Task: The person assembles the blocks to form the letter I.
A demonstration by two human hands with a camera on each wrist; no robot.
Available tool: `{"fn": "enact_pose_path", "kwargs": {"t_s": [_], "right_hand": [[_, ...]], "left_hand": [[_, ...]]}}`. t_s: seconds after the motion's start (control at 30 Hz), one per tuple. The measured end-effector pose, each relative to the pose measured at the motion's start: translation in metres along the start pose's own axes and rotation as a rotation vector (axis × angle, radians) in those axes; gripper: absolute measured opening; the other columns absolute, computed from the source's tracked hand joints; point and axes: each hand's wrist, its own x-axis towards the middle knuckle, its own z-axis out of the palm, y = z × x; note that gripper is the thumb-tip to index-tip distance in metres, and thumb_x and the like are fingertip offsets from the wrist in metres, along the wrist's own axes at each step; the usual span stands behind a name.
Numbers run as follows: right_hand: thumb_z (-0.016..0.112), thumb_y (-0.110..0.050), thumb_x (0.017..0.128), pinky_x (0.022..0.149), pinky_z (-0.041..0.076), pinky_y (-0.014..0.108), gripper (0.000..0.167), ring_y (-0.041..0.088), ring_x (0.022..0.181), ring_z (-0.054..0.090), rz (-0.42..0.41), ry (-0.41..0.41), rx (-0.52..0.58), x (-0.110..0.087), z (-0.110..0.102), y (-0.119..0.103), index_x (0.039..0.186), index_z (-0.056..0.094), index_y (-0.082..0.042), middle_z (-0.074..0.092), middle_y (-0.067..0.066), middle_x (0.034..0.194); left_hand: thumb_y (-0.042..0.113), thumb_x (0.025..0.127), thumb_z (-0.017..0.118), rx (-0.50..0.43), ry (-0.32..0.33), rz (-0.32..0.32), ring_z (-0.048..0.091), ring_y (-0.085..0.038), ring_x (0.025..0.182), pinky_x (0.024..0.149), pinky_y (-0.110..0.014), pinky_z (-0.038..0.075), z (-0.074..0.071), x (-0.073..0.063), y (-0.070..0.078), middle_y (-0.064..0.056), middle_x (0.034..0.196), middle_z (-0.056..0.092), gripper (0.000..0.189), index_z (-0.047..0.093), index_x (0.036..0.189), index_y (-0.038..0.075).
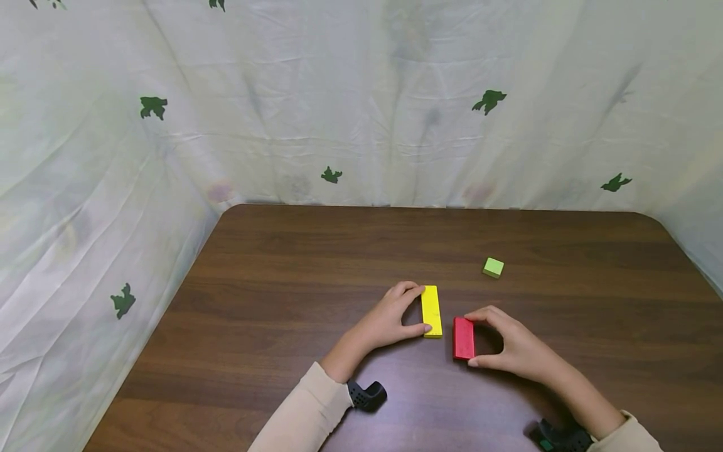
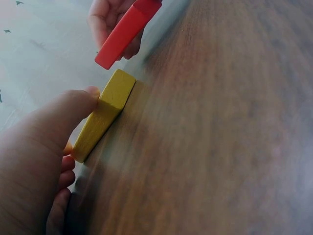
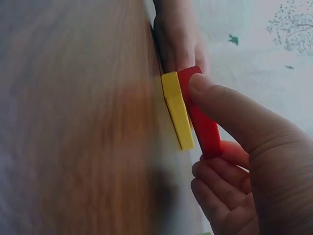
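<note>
Cream fabric sleeves [image 1: 302, 414] with black wrist devices [image 1: 368, 397] sit closest to the head camera, on the person's side of a yellow, long, rectangular, wooden-looking block [image 1: 432, 311]. To the left of the yellow block, the left hand [image 1: 384, 321] pinches it by its ends, thumb at the near one and fingertips at the far one, as it lies on the table. To the yellow block's right, the right hand [image 1: 519, 346] pinches a red, rectangular, wooden-looking block [image 1: 464, 339] the same way, raised off the tabletop, just beside the yellow block and slightly nearer the person, a gap between the two. Beyond the yellow block and to its right lies a small light-green block [image 1: 494, 267]. Around the yellow block spreads the dark brown wood-grain table [image 1: 271, 289]; well behind it hangs whitish fabric [image 1: 339, 107] with dark green shapes [image 1: 489, 100].
</note>
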Motion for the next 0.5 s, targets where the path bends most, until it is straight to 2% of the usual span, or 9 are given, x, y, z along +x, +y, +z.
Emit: {"fn": "enact_pose_path", "kwargs": {"t_s": [0.27, 0.5], "right_hand": [[0.078, -0.041, 0.065, 0.083, 0.044, 0.027, 0.062, 0.009, 0.097, 0.053, 0.024, -0.049, 0.026, -0.0008, 0.0062, -0.0045, 0.115, 0.053, -0.015, 0.051, -0.01, 0.109], [0.08, -0.042, 0.062, 0.084, 0.044, 0.027, 0.064, 0.006, 0.098, 0.052, 0.032, -0.062, 0.049, -0.0004, 0.0091, -0.0068, 0.115, 0.053, -0.018, 0.05, -0.014, 0.109]], "left_hand": [[0.041, 0.08, 0.063, -0.006, 0.004, 0.002, 0.036, -0.02, 0.118, 0.096, -0.032, 0.034, -0.0004, -0.0006, 0.0007, -0.006, 0.131, 0.037, 0.069, 0.039, 0.135, 0.007], [0.041, 0.08, 0.064, -0.009, 0.014, 0.013, 0.036, -0.02, 0.118, 0.096, -0.031, 0.033, -0.0004, -0.0002, 0.0002, -0.006, 0.129, 0.037, 0.069, 0.04, 0.134, 0.007]]}}
